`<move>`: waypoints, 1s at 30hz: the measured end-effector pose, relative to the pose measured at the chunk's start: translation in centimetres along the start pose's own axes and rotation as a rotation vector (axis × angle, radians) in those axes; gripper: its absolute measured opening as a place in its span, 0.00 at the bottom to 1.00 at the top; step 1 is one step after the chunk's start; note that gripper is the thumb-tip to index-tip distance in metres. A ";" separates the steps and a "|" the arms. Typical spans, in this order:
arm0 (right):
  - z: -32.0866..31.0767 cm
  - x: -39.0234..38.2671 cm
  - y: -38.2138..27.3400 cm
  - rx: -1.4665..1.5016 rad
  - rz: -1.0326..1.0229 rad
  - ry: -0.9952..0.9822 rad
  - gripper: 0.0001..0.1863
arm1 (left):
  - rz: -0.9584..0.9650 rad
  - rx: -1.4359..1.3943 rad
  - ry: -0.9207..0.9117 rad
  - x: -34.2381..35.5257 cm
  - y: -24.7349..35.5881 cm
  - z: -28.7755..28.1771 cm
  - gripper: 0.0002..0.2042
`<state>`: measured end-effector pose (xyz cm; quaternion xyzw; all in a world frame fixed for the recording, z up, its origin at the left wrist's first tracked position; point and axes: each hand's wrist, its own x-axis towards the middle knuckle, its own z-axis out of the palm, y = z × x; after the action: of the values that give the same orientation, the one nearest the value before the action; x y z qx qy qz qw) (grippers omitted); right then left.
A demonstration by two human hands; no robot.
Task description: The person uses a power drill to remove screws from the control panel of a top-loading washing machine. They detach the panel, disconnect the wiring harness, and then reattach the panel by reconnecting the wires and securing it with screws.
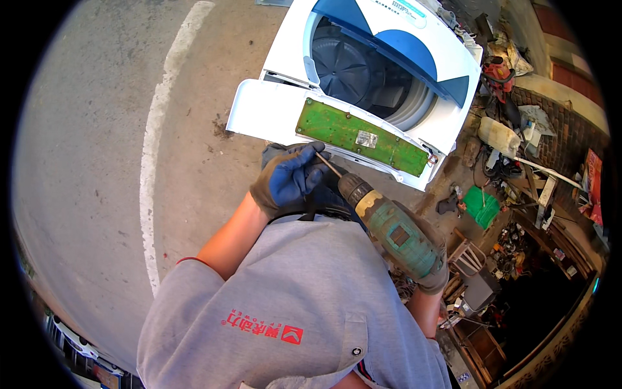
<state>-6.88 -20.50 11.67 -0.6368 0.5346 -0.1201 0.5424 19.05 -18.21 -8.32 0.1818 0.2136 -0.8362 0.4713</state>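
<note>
The concrete ground [91, 142] carries a white washing machine [289, 48], its blue lid folded back over the dark tub [346, 68]. It looks heavy and rigid, better tipped or moved by its body corners than by the lid. Along its edge nearest the person, a long white panel [265, 110] lies turned back, still joined by thin wires [433, 159] near the right corner. It seems light, slightly springy plastic; its bare left end is the sensible place to hold, without tugging the wires.

The green board [343, 129], fixed to the panel's middle and right part, is probably the most fragile piece and best left unpressed. The teal drill [389, 220] is in front of the machine's near edge, in the gloved right hand [435, 280], which closes around its rear; the trigger finger is hidden. It looks dense and stiff, so the grip suits it. The gloved left hand [289, 178] curls its fingers at the tip of the slim bit [328, 164]; whether it holds anything small, I cannot tell. The bit looks stiff and smooth, likely slippery.

Red lettering and an emblem mark the grey shirt [278, 259]; print on the board's pale label [367, 139] is too small to read.
</note>
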 end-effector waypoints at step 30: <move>2.3 6.0 -6.3 -0.301 0.081 -0.096 0.35 | 0.115 -0.437 0.097 1.7 -1.2 0.8 0.15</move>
<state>0.67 -25.07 13.43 -0.6939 0.5451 0.0139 0.4703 17.11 -19.27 -8.30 0.1274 0.4014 -0.7321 0.5355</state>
